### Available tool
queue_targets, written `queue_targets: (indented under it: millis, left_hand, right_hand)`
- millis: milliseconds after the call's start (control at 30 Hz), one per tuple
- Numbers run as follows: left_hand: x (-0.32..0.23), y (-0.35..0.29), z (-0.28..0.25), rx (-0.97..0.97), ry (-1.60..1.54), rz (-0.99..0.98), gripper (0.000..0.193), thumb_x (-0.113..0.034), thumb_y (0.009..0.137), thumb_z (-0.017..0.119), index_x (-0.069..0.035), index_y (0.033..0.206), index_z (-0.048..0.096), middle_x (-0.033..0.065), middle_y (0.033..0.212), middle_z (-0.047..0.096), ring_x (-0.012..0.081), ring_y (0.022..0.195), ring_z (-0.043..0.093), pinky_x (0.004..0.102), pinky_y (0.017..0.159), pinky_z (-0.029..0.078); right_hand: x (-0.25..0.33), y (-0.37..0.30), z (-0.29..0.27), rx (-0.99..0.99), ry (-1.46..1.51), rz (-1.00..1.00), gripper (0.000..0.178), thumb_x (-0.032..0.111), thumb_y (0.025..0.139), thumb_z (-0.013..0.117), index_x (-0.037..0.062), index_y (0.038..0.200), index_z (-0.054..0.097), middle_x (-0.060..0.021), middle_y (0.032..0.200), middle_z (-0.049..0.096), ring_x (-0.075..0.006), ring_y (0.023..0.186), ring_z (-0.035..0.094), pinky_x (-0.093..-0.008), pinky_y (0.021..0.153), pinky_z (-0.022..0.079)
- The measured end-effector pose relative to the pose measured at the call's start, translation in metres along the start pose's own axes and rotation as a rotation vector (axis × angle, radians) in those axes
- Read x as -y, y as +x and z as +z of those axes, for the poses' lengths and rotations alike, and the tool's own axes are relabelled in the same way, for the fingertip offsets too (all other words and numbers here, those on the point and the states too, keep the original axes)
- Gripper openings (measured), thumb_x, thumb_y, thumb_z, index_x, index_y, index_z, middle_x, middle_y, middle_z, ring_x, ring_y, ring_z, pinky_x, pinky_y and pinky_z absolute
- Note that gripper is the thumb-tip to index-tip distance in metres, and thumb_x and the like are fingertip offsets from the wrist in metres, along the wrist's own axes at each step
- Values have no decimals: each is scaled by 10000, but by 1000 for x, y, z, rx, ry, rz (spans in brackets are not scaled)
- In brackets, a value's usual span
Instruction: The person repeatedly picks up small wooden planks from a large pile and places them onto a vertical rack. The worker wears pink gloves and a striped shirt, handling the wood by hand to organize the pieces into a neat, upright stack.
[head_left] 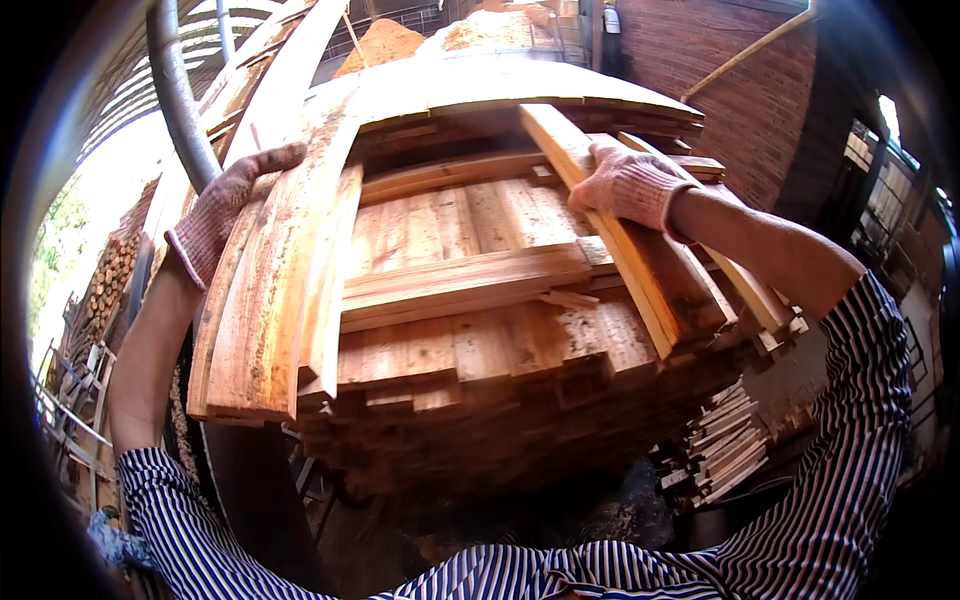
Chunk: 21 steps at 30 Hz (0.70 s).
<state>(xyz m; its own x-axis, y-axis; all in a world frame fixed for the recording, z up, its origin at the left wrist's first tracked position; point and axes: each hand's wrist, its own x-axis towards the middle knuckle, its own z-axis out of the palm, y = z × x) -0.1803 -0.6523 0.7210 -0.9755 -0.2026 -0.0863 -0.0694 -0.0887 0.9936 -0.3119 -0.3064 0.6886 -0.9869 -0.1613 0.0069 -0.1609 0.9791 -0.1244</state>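
Both my hands wear pinkish knitted gloves. On the left, my left hand [225, 210] grips the outer edge of a long wooden plank [250, 300], its fingers reaching over the top. Other boards lie alongside that plank. My right hand [630, 185] is closed around a narrower wooden plank [625, 265], with the thumb on its left side. Both planks rest lengthwise on a stack of sawn boards [440, 225]. A crosspiece [465, 280] lies across the stack between my hands. Where the fingers curl underneath is hidden.
A grey metal pipe [178, 100] rises by my left hand. Beyond the stack is a pale, brightly lit surface [500, 85], with sawdust heaps [385, 45] behind it. A brick wall [750, 100] stands at the right. Bundled strips [725, 445] lie low on the right.
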Motion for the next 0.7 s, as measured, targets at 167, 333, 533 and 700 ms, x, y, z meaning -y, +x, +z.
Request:
queue_targets:
  millis: [167, 333, 533, 700]
  left_hand:
    - [19, 7, -65, -5, -40, -9, 395, -217, 954, 677, 117, 1152, 603, 235, 970, 735, 270, 737, 759, 351, 588, 661]
    - [50, 36, -101, 38, -109, 36, 421, -219, 956, 659, 78, 1238, 563, 235, 1042, 725, 285, 811, 758, 382, 689, 663]
    - [51, 42, -62, -64, 121, 40, 460, -320, 964, 657, -7, 1283, 546, 123, 1018, 700, 202, 752, 719, 291, 668, 628]
    - [57, 42, 10, -301, -21, -28, 443, -449, 947, 666, -49, 1107, 562, 89, 829, 610, 170, 645, 624, 265, 510, 528]
  right_hand:
    - [92, -6, 22, -34, 163, -349, 578, 362, 713, 725, 121, 1231, 640, -126, 1039, 722, -237, 905, 711, -335, 787, 559]
    - [208, 28, 64, 4, -129, -501, 403, 374, 962, 496, 98, 1199, 669, -144, 1145, 701, -228, 981, 705, -385, 872, 553]
    - [198, 37, 41, -51, 323, -681, 763, 659, 1024, 275, 49, 1391, 549, -236, 1316, 616, -240, 1006, 700, -352, 951, 546]
    - [187, -1, 28, 256, 833, -698, 685, 592, 963, 560, 33, 1359, 544, -143, 1256, 587, -194, 983, 669, -324, 891, 577]
